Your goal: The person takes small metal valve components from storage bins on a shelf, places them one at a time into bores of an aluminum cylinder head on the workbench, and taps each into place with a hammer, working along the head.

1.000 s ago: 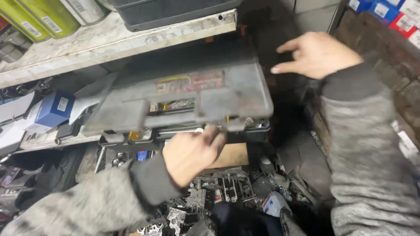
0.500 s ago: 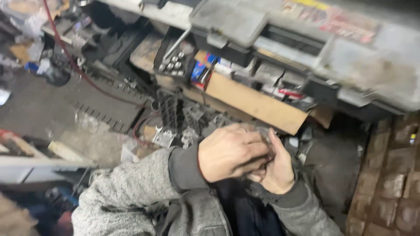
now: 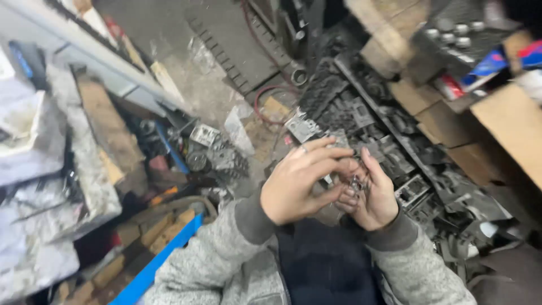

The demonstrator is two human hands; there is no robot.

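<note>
Small metal part [image 3: 355, 183] is pinched between fingertips of left hand [image 3: 296, 186], fingers curled, and cupped right hand [image 3: 370, 195], half open under it. Exact kind of part cannot be told: blurred. Step judged: sorting or fitting by hand, close to the chest. Next move calls for a steady fingertip grip above the scrap-metal pile [image 3: 361, 113].

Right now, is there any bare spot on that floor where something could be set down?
One patch: the grey concrete floor between the pale shelf edge and the ribbed black mat. The heap of dark metal parts and the red hose crowd everything near both hands.
</note>
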